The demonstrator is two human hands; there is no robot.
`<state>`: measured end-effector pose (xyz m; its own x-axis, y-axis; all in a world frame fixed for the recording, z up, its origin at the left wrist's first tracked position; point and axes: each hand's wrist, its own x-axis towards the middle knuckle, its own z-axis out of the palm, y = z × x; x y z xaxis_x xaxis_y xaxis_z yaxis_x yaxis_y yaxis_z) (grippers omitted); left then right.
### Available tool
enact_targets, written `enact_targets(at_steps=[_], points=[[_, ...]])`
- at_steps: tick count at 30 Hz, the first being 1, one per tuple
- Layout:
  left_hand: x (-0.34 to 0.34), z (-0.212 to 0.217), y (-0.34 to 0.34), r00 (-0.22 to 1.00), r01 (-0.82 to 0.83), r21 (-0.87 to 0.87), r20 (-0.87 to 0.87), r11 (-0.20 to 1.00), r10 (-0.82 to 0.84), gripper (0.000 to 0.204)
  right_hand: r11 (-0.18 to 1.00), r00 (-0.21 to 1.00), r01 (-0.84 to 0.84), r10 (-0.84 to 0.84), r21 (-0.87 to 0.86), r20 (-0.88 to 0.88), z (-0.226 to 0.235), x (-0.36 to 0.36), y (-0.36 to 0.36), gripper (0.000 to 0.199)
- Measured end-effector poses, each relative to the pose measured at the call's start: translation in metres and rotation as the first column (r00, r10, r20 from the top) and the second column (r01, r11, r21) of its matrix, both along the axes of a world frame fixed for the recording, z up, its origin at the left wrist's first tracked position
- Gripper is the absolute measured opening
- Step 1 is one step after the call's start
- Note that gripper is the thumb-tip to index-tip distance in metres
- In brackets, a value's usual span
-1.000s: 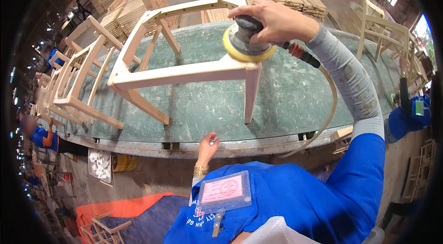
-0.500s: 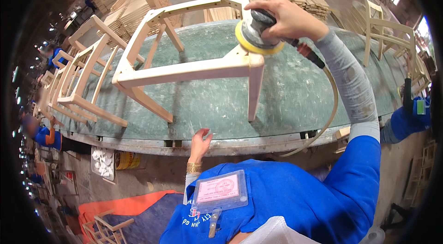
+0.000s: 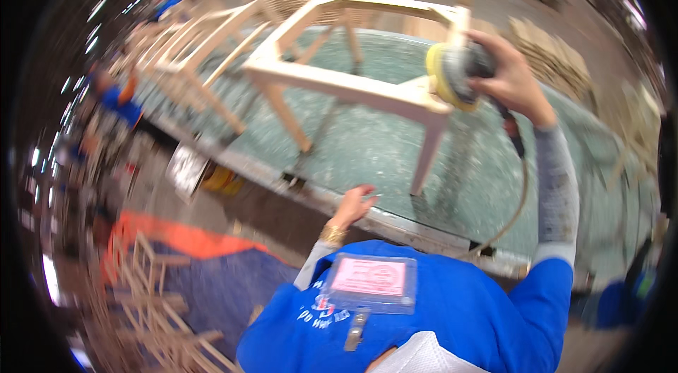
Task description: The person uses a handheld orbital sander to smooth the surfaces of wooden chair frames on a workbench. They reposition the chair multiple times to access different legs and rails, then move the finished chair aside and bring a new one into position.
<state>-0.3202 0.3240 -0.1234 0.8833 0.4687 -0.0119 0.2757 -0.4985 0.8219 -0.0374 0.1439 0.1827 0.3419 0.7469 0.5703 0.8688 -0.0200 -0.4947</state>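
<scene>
My right hand [image 3: 519, 80] grips a round orbital sander [image 3: 459, 71] by its dark top. Its yellow pad stands tipped nearly upright at the right front corner of a pale wooden chair frame [image 3: 346, 87]; whether pad and wood touch is blurred. The chair frame stands on its legs on a green worktable [image 3: 367, 136], its seat opening bare. From the sander a hose [image 3: 521, 196] runs down toward the table's near edge. Over that edge, apart from the chair, my left hand [image 3: 352, 206] hangs with loosely bent fingers and nothing in it.
More wooden chair frames [image 3: 185, 55] line the table to the left, where a co-worker in blue [image 3: 121, 101] stands. Wood stacks [image 3: 547, 59] lie beyond the table. Frames [image 3: 152, 281] sit on the floor by an orange sheet [image 3: 173, 232]. Another person [image 3: 618, 302] is at far right.
The sander has tipped from nearly flat over the chair's corner to nearly upright at its outer side. My view has turned, so the table and chair appear tilted and farther right.
</scene>
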Motion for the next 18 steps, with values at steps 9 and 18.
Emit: enact_targets(at_steps=[9,18], points=[[0.072,0.005,-0.071,0.960,-0.083,0.196,0.279,0.977,0.026,0.066,0.602,0.661,0.701,-0.749,-0.382,0.032,-0.199,0.081,-0.127,0.072],[0.149,0.019,-0.115,0.833,-0.262,-0.305,0.408,0.916,0.374,0.053,0.384,0.502,0.643,-0.865,-0.663,-0.013,-0.343,0.033,-0.185,0.077]])
